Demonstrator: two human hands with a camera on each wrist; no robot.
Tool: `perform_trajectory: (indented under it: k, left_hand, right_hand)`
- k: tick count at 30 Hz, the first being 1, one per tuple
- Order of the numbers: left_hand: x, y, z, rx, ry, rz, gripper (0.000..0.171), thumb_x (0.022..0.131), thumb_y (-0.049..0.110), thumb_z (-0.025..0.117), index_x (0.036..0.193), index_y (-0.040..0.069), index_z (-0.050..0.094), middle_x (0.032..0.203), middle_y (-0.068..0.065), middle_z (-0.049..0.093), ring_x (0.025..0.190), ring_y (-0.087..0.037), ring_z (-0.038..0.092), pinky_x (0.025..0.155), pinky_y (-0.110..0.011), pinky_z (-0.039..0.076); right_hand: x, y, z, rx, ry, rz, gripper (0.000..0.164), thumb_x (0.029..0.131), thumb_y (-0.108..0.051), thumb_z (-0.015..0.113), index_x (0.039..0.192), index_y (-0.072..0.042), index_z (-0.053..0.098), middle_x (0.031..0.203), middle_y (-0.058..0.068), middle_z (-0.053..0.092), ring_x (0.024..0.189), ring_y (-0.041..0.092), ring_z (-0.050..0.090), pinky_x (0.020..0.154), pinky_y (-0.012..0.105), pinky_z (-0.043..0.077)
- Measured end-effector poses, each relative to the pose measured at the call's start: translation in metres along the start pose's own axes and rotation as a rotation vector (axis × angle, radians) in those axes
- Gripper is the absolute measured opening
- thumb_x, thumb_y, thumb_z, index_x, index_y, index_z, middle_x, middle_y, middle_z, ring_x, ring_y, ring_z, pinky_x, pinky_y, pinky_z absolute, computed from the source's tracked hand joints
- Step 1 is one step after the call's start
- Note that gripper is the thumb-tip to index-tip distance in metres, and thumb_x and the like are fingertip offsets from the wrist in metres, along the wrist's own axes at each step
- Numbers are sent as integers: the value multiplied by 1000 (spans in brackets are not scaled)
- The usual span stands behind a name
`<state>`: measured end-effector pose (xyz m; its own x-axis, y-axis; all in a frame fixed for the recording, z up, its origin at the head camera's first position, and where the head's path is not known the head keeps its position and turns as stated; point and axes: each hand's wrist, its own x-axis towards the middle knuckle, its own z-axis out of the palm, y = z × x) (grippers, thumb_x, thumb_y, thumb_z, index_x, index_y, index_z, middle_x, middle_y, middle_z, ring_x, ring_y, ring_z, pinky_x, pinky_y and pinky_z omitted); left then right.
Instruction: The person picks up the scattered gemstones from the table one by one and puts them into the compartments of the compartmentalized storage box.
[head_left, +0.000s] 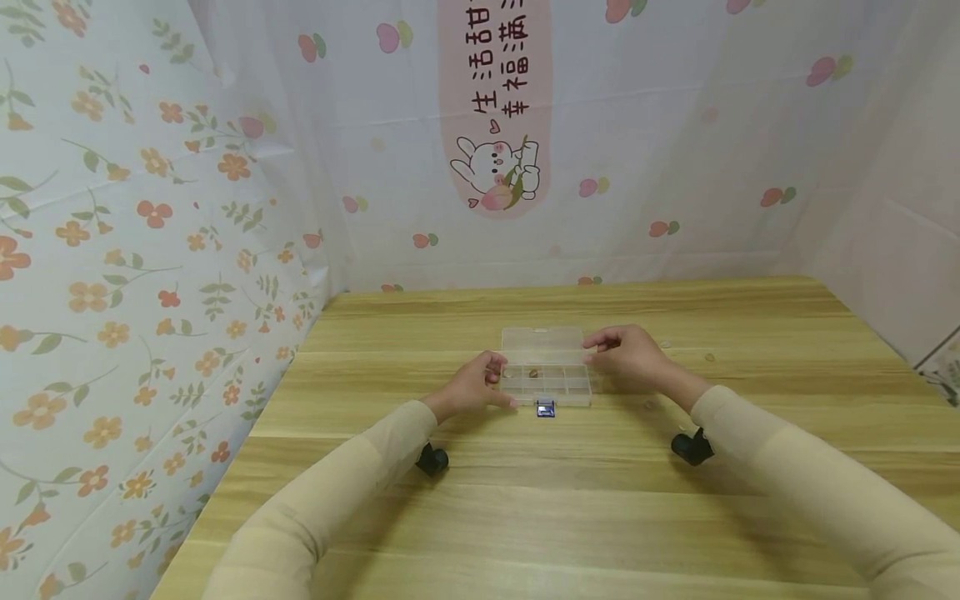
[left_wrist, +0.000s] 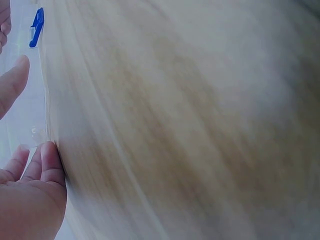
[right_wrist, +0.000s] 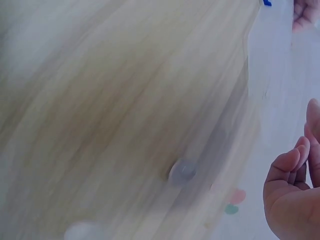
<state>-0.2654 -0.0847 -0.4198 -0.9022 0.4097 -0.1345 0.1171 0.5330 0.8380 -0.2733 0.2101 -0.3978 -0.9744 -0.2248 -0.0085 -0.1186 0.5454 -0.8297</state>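
A clear plastic compartment box (head_left: pixel 543 385) lies on the table with its lid (head_left: pixel 542 342) raised at the back. Its blue clasp (head_left: pixel 545 408) hangs at the front edge. One compartment holds a small brownish piece (head_left: pixel 533 373), too small to identify. My left hand (head_left: pixel 474 385) grips the box's left end, thumb near the front corner and fingers by the side. At the lid's right edge, my right hand (head_left: pixel 628 357) pinches with bent fingers and thumb; the exact contact is hard to see. The right wrist view shows those curled fingers (right_wrist: pixel 287 167) beside the box.
Small clear rounded pieces lie right of the box, including a domed one (right_wrist: pixel 182 172) and a whitish one (right_wrist: pixel 84 231). The wooden table (head_left: pixel 540 517) meets a patterned cloth (head_left: pixel 660 158) behind. Dark wrist mounts (head_left: pixel 692 447) hang below both forearms.
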Motion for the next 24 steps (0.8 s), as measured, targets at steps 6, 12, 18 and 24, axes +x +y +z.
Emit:
perform_trajectory:
  k: [6,12,18,24]
  left_hand:
    - [2,-3,1,-6,-5,1,69,74,14,87,130,6,48,119,-5,49,102,-18,47,89,-33,43]
    - [2,-2,1,-19,-10,6,68,74,12,87,129,5,48,118,-5,49,101,-18,47,88,-33,42]
    - [1,-1,0,-23,-8,4,68,74,11,86,130,5,47,118,-5,49,102,-19,47,89,-34,42]
    - [1,-1,0,-24,-2,1,68,74,11,86,130,5,48,118,-6,49,102,-19,47,89,-34,42]
  right_hand:
    - [-8,9,-12,-16,11,-5,30,89,-16,71,112,3,67,94,10,58,83,23,52,71,32,45]
    - [-17,17,-27,-22,4,4,34,91,-19,71,116,4,65,96,10,59,85,24,53,71,31,46]
    - [-24,22,-41,-38,10,4,39,91,-23,70,119,4,63,99,12,59,87,24,53,70,29,47]
    - [-28,32,-54,-64,26,21,46,91,-31,70,122,2,62,105,12,60,91,22,54,74,27,47]
